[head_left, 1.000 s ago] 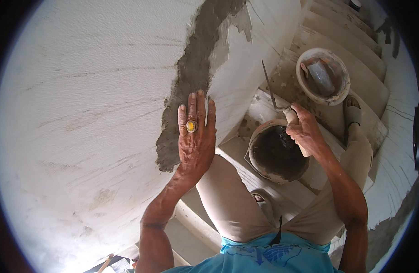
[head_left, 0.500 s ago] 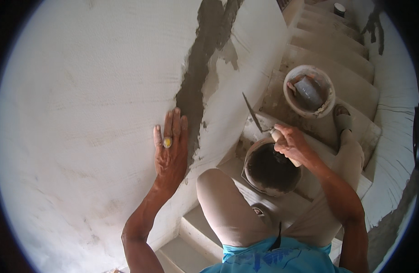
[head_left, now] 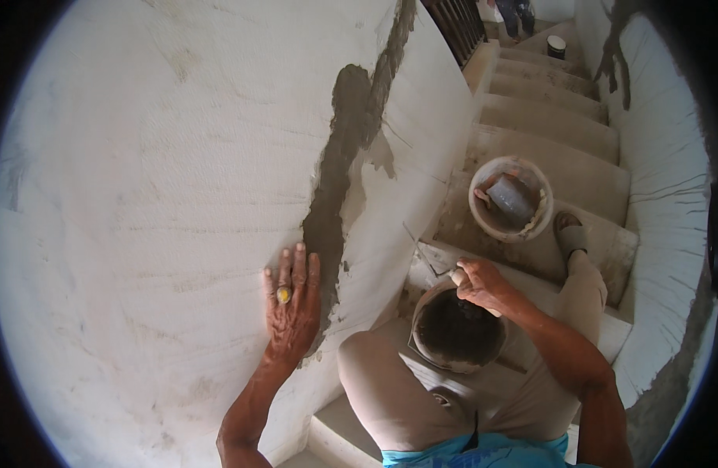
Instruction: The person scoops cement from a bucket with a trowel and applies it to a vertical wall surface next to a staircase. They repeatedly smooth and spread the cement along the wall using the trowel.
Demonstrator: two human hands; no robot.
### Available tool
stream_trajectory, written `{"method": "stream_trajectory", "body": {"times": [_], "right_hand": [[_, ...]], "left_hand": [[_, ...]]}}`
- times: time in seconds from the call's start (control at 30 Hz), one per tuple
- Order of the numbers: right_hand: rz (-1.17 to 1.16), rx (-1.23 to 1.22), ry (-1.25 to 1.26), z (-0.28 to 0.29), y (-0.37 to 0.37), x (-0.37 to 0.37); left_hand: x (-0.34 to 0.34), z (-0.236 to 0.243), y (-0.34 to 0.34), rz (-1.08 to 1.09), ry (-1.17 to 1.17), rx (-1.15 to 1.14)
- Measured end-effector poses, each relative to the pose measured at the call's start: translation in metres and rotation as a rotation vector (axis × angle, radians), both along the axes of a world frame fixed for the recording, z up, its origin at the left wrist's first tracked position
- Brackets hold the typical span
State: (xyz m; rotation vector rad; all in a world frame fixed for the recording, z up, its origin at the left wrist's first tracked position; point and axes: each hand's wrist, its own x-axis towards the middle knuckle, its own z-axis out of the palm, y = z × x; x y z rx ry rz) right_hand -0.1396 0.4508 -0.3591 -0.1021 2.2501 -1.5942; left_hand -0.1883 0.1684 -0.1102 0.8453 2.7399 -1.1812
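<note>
Flat against the white wall (head_left: pixel 179 195) lies my left hand (head_left: pixel 294 300), fingers stretched upward, a ring with a yellow stone on one of them. Just right of it a long strip of wet grey mortar (head_left: pixel 328 203) runs up the wall. My right hand (head_left: pixel 482 286) is closed around the handle of a trowel (head_left: pixel 425 257). Its thin blade, seen nearly edge-on, points up and left toward the wall. Below that hand stands a bucket (head_left: pixel 460 331) of dark grey mortar, between my legs on the stairs.
A second, pale bucket (head_left: pixel 511 161) holding a grey tool sits one step higher. The stairs (head_left: pixel 546 113) climb to a dark can (head_left: pixel 556 48) and a person's legs (head_left: pixel 517 17) beside a railing (head_left: pixel 456 31). Another wall (head_left: pixel 663 179) bounds the right side.
The view has tilted upward, so the scene sits lower and a person's legs show at the top. The trowel has turned more edge-on. My left hand stays on the wall.
</note>
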Motion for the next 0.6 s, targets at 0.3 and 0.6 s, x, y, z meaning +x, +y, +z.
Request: {"method": "stream_trajectory", "body": {"times": [0.3,0.6], "right_hand": [[0.145,-0.139,-0.228,0.014,0.007,-0.008],[-0.048,0.134,0.052,-0.004,0.014,-0.014]], "left_hand": [[0.008,0.093,-0.002,-0.055,0.459,0.28],[0.004,0.11,-0.023,-0.18,0.719,0.265]]}}
